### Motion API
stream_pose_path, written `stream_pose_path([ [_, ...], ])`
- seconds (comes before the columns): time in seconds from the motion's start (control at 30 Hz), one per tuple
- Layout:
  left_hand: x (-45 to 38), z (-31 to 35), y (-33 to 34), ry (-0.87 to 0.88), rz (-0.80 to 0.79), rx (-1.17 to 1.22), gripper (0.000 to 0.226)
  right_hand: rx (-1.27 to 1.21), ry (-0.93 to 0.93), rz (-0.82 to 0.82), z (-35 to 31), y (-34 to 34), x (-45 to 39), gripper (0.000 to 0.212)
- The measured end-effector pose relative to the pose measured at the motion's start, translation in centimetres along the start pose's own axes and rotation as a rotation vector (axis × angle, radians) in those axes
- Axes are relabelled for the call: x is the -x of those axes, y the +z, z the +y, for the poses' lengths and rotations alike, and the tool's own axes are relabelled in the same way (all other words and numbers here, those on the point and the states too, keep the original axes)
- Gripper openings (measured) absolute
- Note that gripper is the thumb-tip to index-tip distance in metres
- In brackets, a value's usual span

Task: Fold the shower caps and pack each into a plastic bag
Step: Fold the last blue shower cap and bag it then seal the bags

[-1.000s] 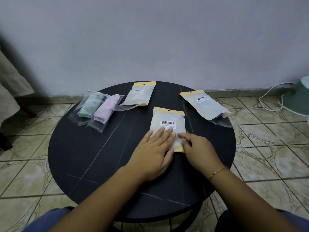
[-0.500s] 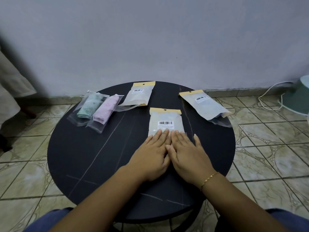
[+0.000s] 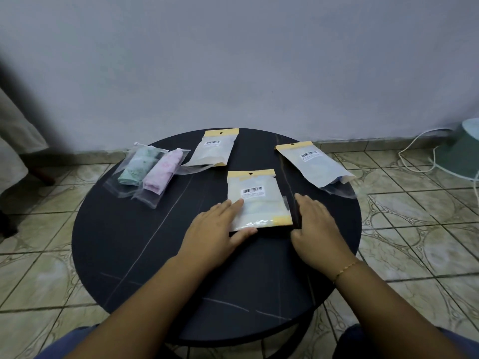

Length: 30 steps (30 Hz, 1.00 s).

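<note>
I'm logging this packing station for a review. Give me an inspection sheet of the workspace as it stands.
Surface: round dark table, thin pale lines across it.
Job's things: near packet lying flat; two more barcode packets; clear bags with a green cap and a pink cap.
Clutter: nothing seen.
Grips: left hand flat, fingers on the near packet's edge; right hand open on the table beside it.
Cables: white cord on the floor.
Surroundings: tiled floor, plain wall.

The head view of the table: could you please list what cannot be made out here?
- Barcode label text, head view: too small.
- Near bag contents: frosted plastic hides them.
- Bag's left edge: left hand covers it.
- Green object: cut off by right edge.
</note>
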State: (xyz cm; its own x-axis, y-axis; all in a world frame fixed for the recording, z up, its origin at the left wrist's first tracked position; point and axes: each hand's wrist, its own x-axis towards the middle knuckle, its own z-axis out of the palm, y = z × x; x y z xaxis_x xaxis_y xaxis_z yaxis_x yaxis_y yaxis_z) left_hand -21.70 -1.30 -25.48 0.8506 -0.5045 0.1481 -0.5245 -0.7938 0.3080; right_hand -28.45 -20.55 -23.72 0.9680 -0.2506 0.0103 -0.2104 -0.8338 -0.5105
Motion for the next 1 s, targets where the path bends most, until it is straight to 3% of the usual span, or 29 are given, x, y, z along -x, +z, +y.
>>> stream_pose_path([
  [0.13, 0.3, -0.5, -1.1, 0.041, 0.099, 0.165, 0.076, -0.140, 0.014, 0.027, 0.3, -0.1, -0.2, 0.073],
  [0.33, 0.7, -1.1, -2.5, 0.079, 0.205, 0.538, 0.048, -0.186, -0.141, 0.151, 0.4, 0.1, -0.4, 0.072],
  [0.4, 0.8, -0.8, -2.8, 0.068, 0.293, 0.663, 0.048, -0.242, -0.182, 0.254, 0.2, 0.0, -0.6, 0.052],
  [0.5, 0.7, -0.5, -3.2, 0.060, 0.434, 0.804, 0.069, -0.376, -0.283, 0.359, -0.4, -0.4, -0.6, 0.015],
  [0.6, 0.0, 0.0, -3.1, -0.052, 0.424, 1.012, 0.085, -0.563, -0.252, 0.339, -1.7, -1.2, -0.1, 0.005],
  [0.73, -0.3, 1.1, -1.4, -0.242, 0.185, 1.045, 0.102, -0.706, -0.069, 0.303, -2.3, -1.3, -0.3, 0.023],
  [0.83, -0.2, 1.8, -0.2, -0.290, 0.140, 1.002, 0.087, -0.748, 0.077, 0.191, -2.1, -0.8, -1.0, 0.019],
  [0.93, -0.3, 2.4, -0.1, -0.332, 0.150, 0.856, 0.071, -0.653, 0.181, 0.094, -1.8, -0.4, -1.6, 0.055],
  [1.0, -0.2, 2.7, -0.1, -0.300, 0.187, 0.713, 0.061, -0.563, 0.179, 0.068, -1.7, -0.2, -1.7, 0.061],
])
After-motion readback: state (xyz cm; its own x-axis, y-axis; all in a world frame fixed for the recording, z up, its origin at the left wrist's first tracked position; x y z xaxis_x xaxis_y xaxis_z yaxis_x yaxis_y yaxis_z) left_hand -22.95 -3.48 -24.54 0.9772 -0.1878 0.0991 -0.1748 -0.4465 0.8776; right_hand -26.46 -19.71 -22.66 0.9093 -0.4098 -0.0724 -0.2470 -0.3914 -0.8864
